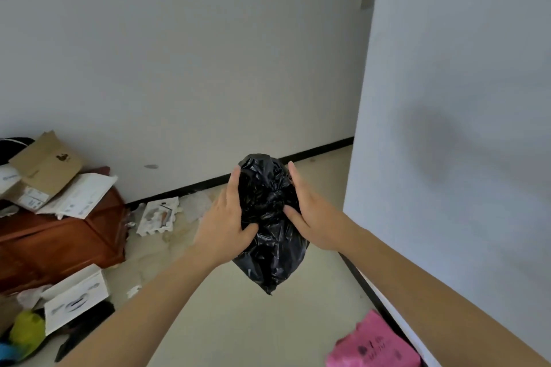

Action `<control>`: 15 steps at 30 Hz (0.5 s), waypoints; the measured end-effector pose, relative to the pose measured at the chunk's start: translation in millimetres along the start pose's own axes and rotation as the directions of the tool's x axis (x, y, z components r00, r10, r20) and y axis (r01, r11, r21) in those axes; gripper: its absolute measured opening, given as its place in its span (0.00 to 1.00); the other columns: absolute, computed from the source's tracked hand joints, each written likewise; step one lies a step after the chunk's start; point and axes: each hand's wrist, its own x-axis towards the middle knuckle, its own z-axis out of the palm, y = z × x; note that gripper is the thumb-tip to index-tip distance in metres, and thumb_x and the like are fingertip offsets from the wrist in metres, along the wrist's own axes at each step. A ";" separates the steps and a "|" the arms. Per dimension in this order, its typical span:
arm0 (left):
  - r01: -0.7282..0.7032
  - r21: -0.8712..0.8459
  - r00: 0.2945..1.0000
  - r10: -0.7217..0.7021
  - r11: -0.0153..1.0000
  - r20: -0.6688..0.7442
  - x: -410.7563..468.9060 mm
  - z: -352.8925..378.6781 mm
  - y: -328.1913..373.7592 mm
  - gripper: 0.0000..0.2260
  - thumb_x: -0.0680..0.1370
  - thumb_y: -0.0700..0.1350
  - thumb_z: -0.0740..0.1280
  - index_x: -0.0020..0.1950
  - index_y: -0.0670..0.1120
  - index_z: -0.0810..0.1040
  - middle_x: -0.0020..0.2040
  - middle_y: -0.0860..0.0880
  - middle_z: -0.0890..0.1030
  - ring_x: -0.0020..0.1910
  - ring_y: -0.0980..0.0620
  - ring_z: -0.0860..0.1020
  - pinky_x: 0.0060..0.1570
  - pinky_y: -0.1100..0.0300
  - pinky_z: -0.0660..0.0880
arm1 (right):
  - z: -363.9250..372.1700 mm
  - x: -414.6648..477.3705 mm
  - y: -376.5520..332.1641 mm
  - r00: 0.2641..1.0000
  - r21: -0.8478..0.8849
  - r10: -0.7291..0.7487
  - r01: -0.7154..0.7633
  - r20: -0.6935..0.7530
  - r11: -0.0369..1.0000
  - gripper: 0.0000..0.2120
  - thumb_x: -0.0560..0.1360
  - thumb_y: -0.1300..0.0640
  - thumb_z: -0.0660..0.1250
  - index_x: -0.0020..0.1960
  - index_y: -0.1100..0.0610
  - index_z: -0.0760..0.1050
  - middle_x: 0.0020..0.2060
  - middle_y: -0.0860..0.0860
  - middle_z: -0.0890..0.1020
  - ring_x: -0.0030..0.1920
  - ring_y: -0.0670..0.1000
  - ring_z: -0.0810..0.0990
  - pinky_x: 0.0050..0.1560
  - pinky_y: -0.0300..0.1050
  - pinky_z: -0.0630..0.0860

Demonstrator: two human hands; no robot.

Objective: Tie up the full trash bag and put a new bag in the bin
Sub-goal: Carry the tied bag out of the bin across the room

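A black trash bag (269, 235) hangs in the air in front of me, crumpled, with a twisted knot near its middle. My left hand (225, 217) presses flat against its left side, thumb across the front. Against the right side lies my right hand (310, 211), its thumb near the knot. The bag is held between both palms, well above the floor. No bin is in view.
A brown wooden cabinet (59, 238) piled with cardboard boxes (44, 167) stands at the left. Papers and white packaging (158, 214) litter the floor by the wall. A pink bag (372, 345) lies at the lower right, beside a white wall corner (354, 158).
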 end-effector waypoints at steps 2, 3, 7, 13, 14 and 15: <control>-0.010 0.019 1.000 0.011 1.000 -0.014 45.2 5.5 -29.0 0.47 0.73 0.48 0.70 0.80 0.55 0.39 0.65 0.44 0.71 0.62 0.46 0.73 0.55 0.54 0.75 | 3.5 53.2 23.6 1.000 0.026 -0.010 0.010 0.012 1.000 0.37 0.83 0.50 0.56 0.79 0.44 0.33 0.79 0.51 0.57 0.77 0.49 0.62 0.76 0.51 0.62; -0.009 0.037 1.000 0.010 0.999 -0.011 69.3 11.2 -44.7 0.44 0.73 0.49 0.69 0.80 0.57 0.42 0.61 0.46 0.71 0.58 0.47 0.74 0.51 0.56 0.75 | 6.7 79.5 38.3 1.000 0.017 -0.015 0.015 0.024 1.000 0.36 0.83 0.50 0.56 0.79 0.43 0.34 0.79 0.50 0.57 0.77 0.49 0.62 0.75 0.52 0.63; 0.027 0.042 0.999 -0.028 0.999 0.025 166.8 46.7 -112.5 0.37 0.74 0.50 0.67 0.79 0.55 0.54 0.57 0.49 0.69 0.55 0.49 0.73 0.47 0.57 0.75 | 21.6 181.6 100.3 0.997 -0.026 0.023 -0.021 0.079 0.999 0.36 0.82 0.43 0.57 0.79 0.40 0.37 0.78 0.50 0.61 0.75 0.49 0.64 0.74 0.52 0.64; 0.015 -0.027 0.997 -0.013 1.000 0.072 359.2 92.0 -193.6 0.35 0.73 0.49 0.68 0.79 0.52 0.58 0.59 0.48 0.69 0.56 0.48 0.73 0.47 0.59 0.72 | 11.5 345.7 200.0 0.993 -0.110 0.092 -0.085 0.067 0.990 0.40 0.79 0.40 0.62 0.80 0.45 0.39 0.75 0.49 0.63 0.71 0.49 0.68 0.70 0.47 0.69; -0.016 -0.034 0.996 0.019 0.999 0.088 394.1 98.3 -199.3 0.35 0.73 0.48 0.68 0.78 0.52 0.58 0.59 0.48 0.69 0.56 0.48 0.73 0.48 0.59 0.72 | 4.0 368.0 217.9 0.993 -0.119 0.111 -0.106 0.038 0.987 0.40 0.79 0.41 0.63 0.80 0.46 0.40 0.74 0.49 0.64 0.70 0.50 0.69 0.69 0.47 0.70; -0.047 -0.039 0.993 0.051 0.998 0.108 428.3 105.0 -202.0 0.35 0.73 0.48 0.68 0.78 0.52 0.58 0.59 0.48 0.69 0.56 0.47 0.73 0.49 0.58 0.73 | -4.4 388.1 236.4 0.991 -0.118 0.131 -0.130 0.005 0.984 0.40 0.79 0.41 0.63 0.80 0.46 0.41 0.73 0.49 0.65 0.69 0.49 0.69 0.68 0.47 0.70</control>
